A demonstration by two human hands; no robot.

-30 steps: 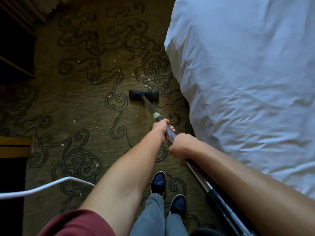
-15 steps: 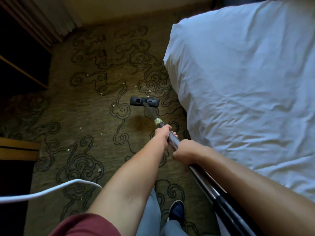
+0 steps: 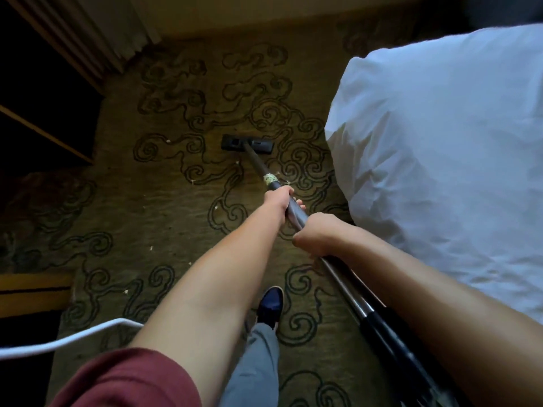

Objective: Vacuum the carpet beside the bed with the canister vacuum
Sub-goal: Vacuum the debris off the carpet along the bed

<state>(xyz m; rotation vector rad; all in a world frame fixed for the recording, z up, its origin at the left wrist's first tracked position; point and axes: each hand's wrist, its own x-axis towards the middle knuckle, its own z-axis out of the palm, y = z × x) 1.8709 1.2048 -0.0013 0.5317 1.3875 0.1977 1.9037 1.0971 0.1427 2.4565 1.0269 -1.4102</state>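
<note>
carpet [image 3: 164, 218]: little white crumbs lie on it at left and middle, so cleaning is not finished | vacuum head [image 3: 247, 143]: flat on carpet, near the far wall | left hand [image 3: 278, 201]: wrapped round the pole [image 3: 338, 271] | right hand [image 3: 318, 235]: wrapped round pole, lower down | bed [image 3: 440, 160]: just beside, right

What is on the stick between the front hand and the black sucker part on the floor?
In the head view, a pale tape band wraps the dark metal wand between the left hand and black floor nozzle.
</note>
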